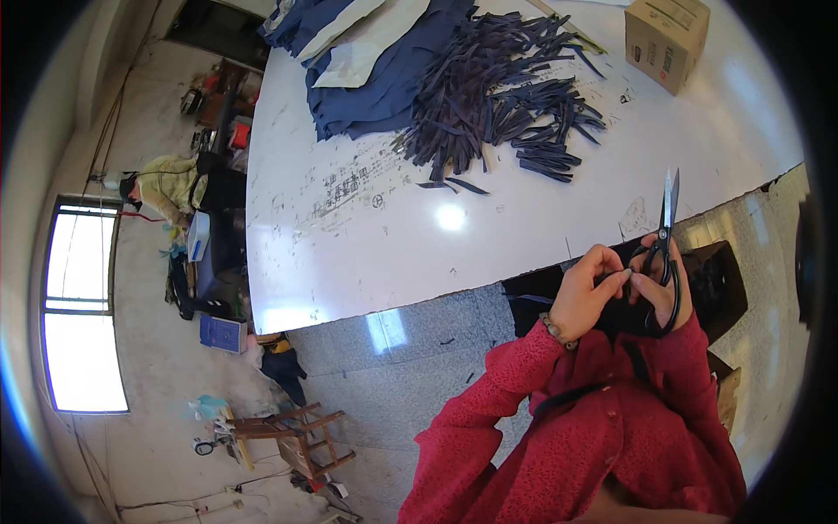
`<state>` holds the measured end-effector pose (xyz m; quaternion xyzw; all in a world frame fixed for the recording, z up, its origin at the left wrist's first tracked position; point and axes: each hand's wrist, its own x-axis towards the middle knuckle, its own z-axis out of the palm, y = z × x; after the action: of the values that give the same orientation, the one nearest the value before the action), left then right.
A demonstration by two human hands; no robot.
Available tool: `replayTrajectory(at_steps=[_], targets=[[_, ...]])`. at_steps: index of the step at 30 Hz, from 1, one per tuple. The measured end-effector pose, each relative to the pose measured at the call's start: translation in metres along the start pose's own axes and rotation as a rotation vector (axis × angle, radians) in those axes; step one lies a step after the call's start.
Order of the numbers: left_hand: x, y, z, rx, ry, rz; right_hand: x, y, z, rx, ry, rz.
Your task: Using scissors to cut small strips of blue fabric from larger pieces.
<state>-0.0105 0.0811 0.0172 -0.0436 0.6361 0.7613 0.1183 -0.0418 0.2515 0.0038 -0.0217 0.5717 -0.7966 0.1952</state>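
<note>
Just off the near edge of the white table, my two hands meet fingertip to fingertip. My left hand point(583, 297) is closed in a pinch on a small dark piece of cloth point(601, 279), mostly hidden by the fingers. Black-handled scissors point(669, 203) rest in my right hand point(669, 293), blades pointing away from me and looking nearly closed. The right thumb and fingertips also press together beside the left ones. On the far part of the table lies a heap of dark navy fabric strips point(454, 96), next to stacked navy cloth panels point(371, 109).
Pale pattern-like sheets point(371, 44) lie over the cloth panels. A cardboard box point(663, 44) stands at the far right of the white table point(419, 253). An open dark box point(720, 284) is beside me on the right. A wooden stool point(301, 441) and another person point(170, 183) are at left.
</note>
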Motion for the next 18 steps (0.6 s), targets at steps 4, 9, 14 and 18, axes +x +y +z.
replayTrajectory(at_steps=[4, 9, 14, 18], targets=[[0.000, -0.004, -0.001, -0.008, -0.005, -0.007, -0.001, -0.001, 0.001, 0.010, 0.013, 0.018], [0.000, -0.005, -0.001, -0.005, 0.011, -0.035, -0.001, -0.003, 0.003, -0.002, 0.012, 0.016], [0.001, -0.007, -0.002, -0.001, 0.022, -0.045, 0.001, -0.005, 0.002, -0.007, 0.005, 0.038], [0.002, -0.010, -0.003, -0.011, 0.020, -0.050, 0.002, -0.003, 0.003, -0.020, 0.021, 0.049]])
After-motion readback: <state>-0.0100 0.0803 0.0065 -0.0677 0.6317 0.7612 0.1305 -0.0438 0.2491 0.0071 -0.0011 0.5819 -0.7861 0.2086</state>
